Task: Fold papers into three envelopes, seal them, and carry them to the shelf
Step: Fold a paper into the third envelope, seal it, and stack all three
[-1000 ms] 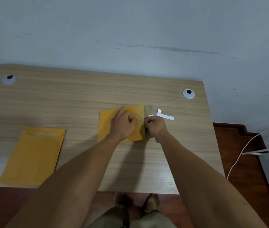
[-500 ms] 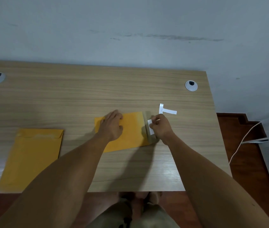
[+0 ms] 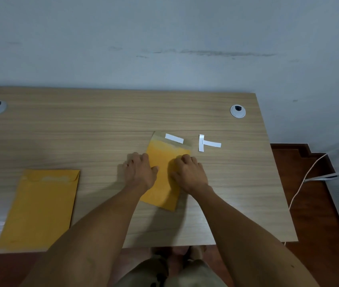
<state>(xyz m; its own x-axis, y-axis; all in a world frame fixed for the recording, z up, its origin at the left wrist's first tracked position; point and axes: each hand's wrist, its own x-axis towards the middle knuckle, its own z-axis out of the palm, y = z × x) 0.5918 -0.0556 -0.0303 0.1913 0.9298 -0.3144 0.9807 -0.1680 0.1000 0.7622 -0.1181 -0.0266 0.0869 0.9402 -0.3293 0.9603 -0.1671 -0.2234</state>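
Left hand (image 3: pixel 140 172) flat, pinning envelope (image 3: pixel 165 172) left edge; right hand (image 3: pixel 189 172) curled, knuckles pressing it. Thin, light, bendy, probably slides on desk (image 3: pixel 102 131); best gripped by edges. Flap open, white strip (image 3: pixel 174 138) on it.

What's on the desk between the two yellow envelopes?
Only the person's left hand and forearm; otherwise bare wood between the left envelope and the middle envelope, in the head view.

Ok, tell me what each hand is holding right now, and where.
Nothing is gripped. The left hand presses the envelope at its left edge; the right hand rests on its right side.
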